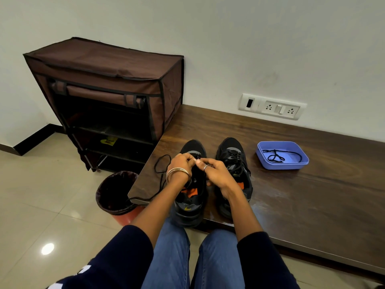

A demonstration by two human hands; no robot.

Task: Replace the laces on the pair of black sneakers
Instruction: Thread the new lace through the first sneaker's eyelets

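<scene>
Two black sneakers stand side by side on the dark wooden bench, toes toward the wall. Over the eyelets of the left sneaker both hands meet. My left hand, with bangles on the wrist, pinches its black lace, which loops out to the left and trails over the bench edge. My right hand, wearing a ring, has its fingers curled at the same lace near the tongue. The right sneaker is laced and untouched. A second black lace lies in a blue plastic tray to the right.
A brown fabric shoe rack stands open at the left against the wall. A dark-lined bin sits on the tiled floor below the bench's left end. A white socket panel is on the wall. My knees in jeans are close to the bench front.
</scene>
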